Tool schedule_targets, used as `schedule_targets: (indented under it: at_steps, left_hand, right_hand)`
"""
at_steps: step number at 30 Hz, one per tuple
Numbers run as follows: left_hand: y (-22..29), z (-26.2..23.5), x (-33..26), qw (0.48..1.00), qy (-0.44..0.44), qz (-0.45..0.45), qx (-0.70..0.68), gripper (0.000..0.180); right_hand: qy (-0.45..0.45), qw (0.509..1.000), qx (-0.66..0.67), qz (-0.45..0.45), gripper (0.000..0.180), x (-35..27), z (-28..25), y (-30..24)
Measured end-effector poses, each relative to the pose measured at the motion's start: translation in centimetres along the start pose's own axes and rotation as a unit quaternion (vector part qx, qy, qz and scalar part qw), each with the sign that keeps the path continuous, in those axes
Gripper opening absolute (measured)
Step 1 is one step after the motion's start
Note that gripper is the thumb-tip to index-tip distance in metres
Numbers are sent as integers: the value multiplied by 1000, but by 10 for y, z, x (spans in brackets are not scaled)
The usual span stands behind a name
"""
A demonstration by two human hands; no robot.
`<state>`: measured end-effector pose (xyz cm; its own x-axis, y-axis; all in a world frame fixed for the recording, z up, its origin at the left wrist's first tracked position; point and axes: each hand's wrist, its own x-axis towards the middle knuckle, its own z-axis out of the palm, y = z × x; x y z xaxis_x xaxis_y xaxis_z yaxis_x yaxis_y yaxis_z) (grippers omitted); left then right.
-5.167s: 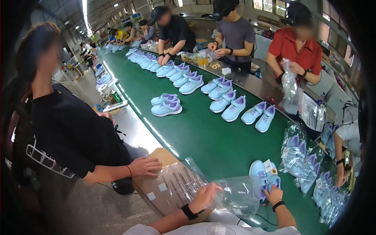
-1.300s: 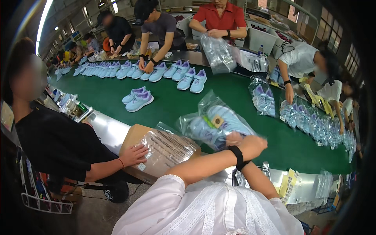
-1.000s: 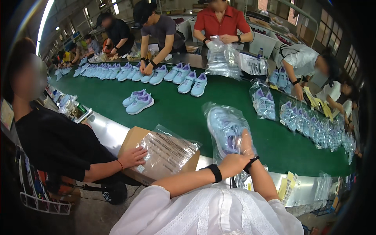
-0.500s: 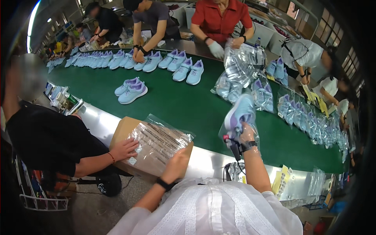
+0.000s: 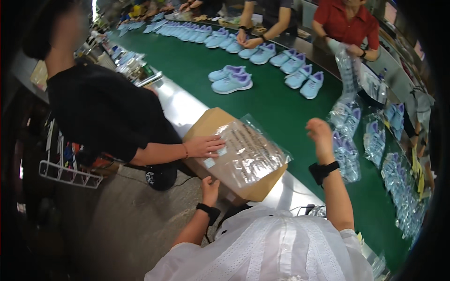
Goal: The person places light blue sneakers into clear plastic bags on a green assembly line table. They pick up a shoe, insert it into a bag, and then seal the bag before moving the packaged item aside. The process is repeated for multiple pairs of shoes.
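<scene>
My right hand (image 5: pixel 321 140) is raised over the green belt, fingers loosely bent and apart, with nothing visible in it. Just right of it lie light-blue sneakers in a clear plastic bag (image 5: pixel 346 157). My left hand (image 5: pixel 209 191) is beside the near left side of a brown cardboard box (image 5: pixel 199 129), thumb and fingers slightly apart and no object visible in it. On the box lies a clear printed plastic bag (image 5: pixel 248 150). A co-worker's hand (image 5: pixel 206 146) in a black sleeve presses flat on the box and the bag's left edge.
A loose pair of sneakers (image 5: pixel 230 80) stands on the green belt (image 5: pixel 187 77), with a long row of more along its far side. A person in red (image 5: pixel 349 23) handles a clear bag opposite. Bagged shoes (image 5: pixel 398 187) line the right. The co-worker (image 5: pixel 108 112) stands close left.
The view has turned left. My right hand has let go of the bagged sneaker it held. My left hand has moved off the box top to its near left side.
</scene>
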<state>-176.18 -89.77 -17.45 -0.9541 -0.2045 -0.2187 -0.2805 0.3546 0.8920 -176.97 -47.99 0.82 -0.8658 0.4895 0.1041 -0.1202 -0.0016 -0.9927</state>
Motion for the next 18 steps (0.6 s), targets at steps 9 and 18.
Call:
schedule_targets:
  at_steps: [9, 18]
  left_hand:
    - [13, -13, -7, 935, -159, -255, -189, 51]
    - [8, -15, 23, 946, -152, -239, -155, 40]
  right_hand:
    - [-363, 730, -549, -185, 61, -142, 152, 94]
    - [-307, 766, -520, -220, 43, -148, 148, 103]
